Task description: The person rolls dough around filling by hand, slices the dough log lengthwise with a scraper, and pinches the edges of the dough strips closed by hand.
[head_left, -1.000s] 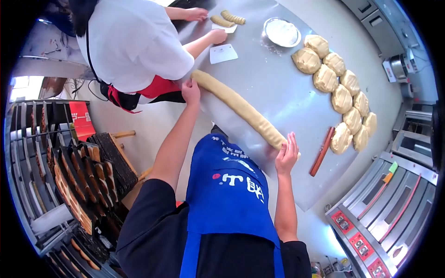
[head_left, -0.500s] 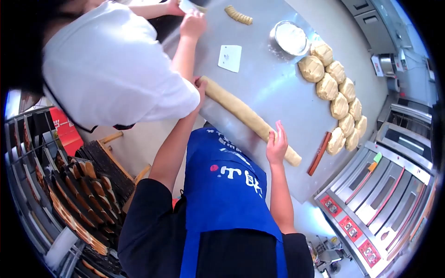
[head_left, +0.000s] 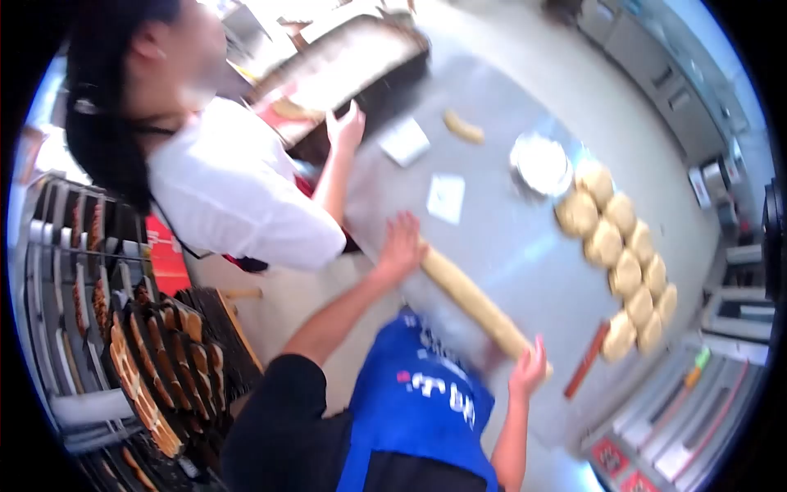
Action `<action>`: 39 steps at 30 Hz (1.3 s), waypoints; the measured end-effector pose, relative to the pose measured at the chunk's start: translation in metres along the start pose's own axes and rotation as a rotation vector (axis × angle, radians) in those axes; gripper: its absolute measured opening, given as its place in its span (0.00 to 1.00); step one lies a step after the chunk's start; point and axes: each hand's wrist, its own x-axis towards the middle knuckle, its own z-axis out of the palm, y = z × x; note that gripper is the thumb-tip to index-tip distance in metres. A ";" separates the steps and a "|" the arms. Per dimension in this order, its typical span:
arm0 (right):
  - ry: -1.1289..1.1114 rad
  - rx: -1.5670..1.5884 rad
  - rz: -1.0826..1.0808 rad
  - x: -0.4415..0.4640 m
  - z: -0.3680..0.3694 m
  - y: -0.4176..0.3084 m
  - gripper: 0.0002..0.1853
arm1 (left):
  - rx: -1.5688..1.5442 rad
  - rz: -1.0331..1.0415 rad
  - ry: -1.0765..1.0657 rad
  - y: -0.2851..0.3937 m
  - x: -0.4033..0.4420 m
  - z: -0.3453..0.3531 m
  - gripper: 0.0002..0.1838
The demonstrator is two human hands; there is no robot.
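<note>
A long dough roll (head_left: 471, 299) lies diagonally on the metal table (head_left: 500, 238), near its front edge. My left hand (head_left: 401, 244) is at the roll's upper-left end, its fingers spread. At the lower-right end, my right hand (head_left: 529, 371) rests against the roll with its fingers extended. Beyond the roll are a white scraper (head_left: 445, 198), another white sheet or scraper (head_left: 404, 141) and a short curved dough piece (head_left: 463, 127). A reddish-brown stick (head_left: 587, 361) lies to the right of the roll.
Several round dough pieces (head_left: 625, 273) cluster along the right edge, beside a bowl of white flour (head_left: 541, 165). A co-worker in a white shirt (head_left: 246, 180) stands at the left, one hand near a large tray (head_left: 352, 66). Racks of baked goods stand lower left; ovens lower right.
The view has swung, shifting the table down and right. My left hand has opened at the roll's end. The co-worker has turned towards the tray, and one short dough piece has left the table.
</note>
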 end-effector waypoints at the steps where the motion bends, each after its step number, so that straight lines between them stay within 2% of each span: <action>1: 0.053 -0.017 -0.022 -0.005 -0.005 0.003 0.22 | -0.096 -0.021 0.099 0.006 0.001 -0.016 0.50; 2: 0.083 0.006 0.000 -0.009 -0.011 0.007 0.22 | -0.213 -0.030 0.174 0.016 -0.005 -0.028 0.50; 3: 0.110 0.019 0.037 -0.012 -0.011 0.012 0.22 | -0.195 -0.028 0.188 0.019 -0.007 -0.021 0.50; 5: 0.118 0.025 0.060 -0.018 -0.014 0.020 0.24 | -0.169 -0.001 0.147 0.025 -0.019 0.001 0.50; 7: 0.133 0.030 0.077 -0.019 -0.019 0.031 0.25 | -0.193 0.030 0.120 0.027 -0.010 -0.010 0.49; 9: 0.159 -0.133 -0.023 -0.026 -0.020 0.041 0.30 | -0.179 -0.101 -0.068 0.032 -0.007 -0.019 0.49; 10: 0.156 -0.120 -0.029 -0.024 -0.022 0.035 0.30 | -0.168 -0.109 -0.063 0.041 -0.009 -0.028 0.49; 12: 0.189 -0.321 -0.197 -0.023 -0.032 0.024 0.36 | -0.248 0.031 0.168 0.075 -0.011 -0.044 0.50; 13: 0.169 -0.323 -0.238 -0.024 -0.028 0.031 0.37 | -0.249 0.039 0.154 0.100 -0.012 -0.049 0.50; 15: 0.074 -0.305 -0.284 -0.031 -0.007 0.041 0.38 | -0.359 0.270 0.152 0.156 -0.032 -0.053 0.50; 16: 0.004 -0.287 -0.263 -0.036 0.002 0.049 0.38 | -0.311 0.336 0.070 0.177 -0.041 -0.051 0.49; 17: -0.227 -0.212 -0.164 -0.030 -0.009 0.029 0.36 | -0.281 0.430 -0.032 0.207 -0.049 -0.047 0.48; 19: -0.136 -0.163 -0.278 -0.035 -0.015 0.057 0.36 | -0.211 0.525 -0.158 0.266 -0.066 -0.055 0.49; 20: 0.019 -0.100 -0.234 -0.039 -0.025 0.061 0.36 | -0.240 0.569 -0.160 0.291 -0.076 -0.052 0.49; 23: 0.299 0.020 -0.021 -0.056 -0.070 0.093 0.34 | -0.304 0.728 -0.213 0.339 -0.106 -0.035 0.49; 24: 0.312 -0.011 0.002 -0.056 -0.065 0.087 0.34 | -0.335 0.782 -0.199 0.328 -0.096 -0.034 0.49; 26: 0.530 0.420 0.365 -0.066 -0.071 0.109 0.35 | -0.342 0.868 -0.240 0.342 -0.099 -0.030 0.49; 28: 0.559 0.415 0.360 -0.066 -0.064 0.118 0.36 | -0.296 0.963 -0.330 0.344 -0.102 -0.026 0.50; 30: 0.576 0.417 0.341 -0.066 -0.058 0.125 0.38 | -0.247 0.975 -0.321 0.348 -0.104 -0.024 0.50; 33: 0.125 0.307 0.076 -0.068 -0.043 0.120 0.38 | -0.221 0.959 -0.304 0.357 -0.108 -0.024 0.51; 34: 0.186 0.211 -0.019 -0.067 -0.036 0.114 0.36 | -0.255 0.949 -0.300 0.352 -0.107 -0.025 0.51; 35: 0.161 0.244 -0.056 -0.065 -0.032 0.112 0.36 | -0.229 0.902 -0.287 0.347 -0.106 -0.026 0.51; 37: 0.341 -0.072 -0.064 -0.057 -0.034 0.099 0.33 | -0.365 0.804 -0.228 0.337 -0.102 -0.032 0.50; 39: 0.086 -0.225 -0.006 -0.062 -0.025 0.114 0.30 | -0.423 0.679 -0.161 0.317 -0.101 -0.027 0.49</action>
